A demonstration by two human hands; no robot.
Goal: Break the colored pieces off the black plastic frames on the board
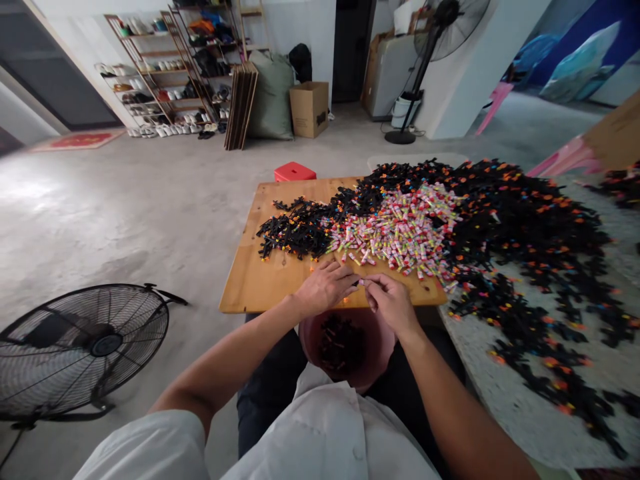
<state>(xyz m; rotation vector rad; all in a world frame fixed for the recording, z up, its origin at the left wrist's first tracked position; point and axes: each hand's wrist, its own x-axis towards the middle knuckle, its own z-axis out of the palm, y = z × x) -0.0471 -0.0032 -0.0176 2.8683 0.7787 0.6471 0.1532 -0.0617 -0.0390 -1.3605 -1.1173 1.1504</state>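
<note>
— So, where are the hands now?

— I see my left hand [325, 288] and my right hand [390, 301] together at the near edge of the wooden table [250, 280], fingertips almost meeting. Between them they pinch one small piece [361, 283]; it is too small for me to tell more.

— And the other pieces?

— Just beyond the hands lies the pile of pink-and-white pieces [400, 230], with the heap of black pieces [500, 207] around it, spreading to the right. Below the hands, on my lap, sits a pink bowl [375, 353] with dark pieces inside. A floor fan [80, 353] stands at the left.
</note>
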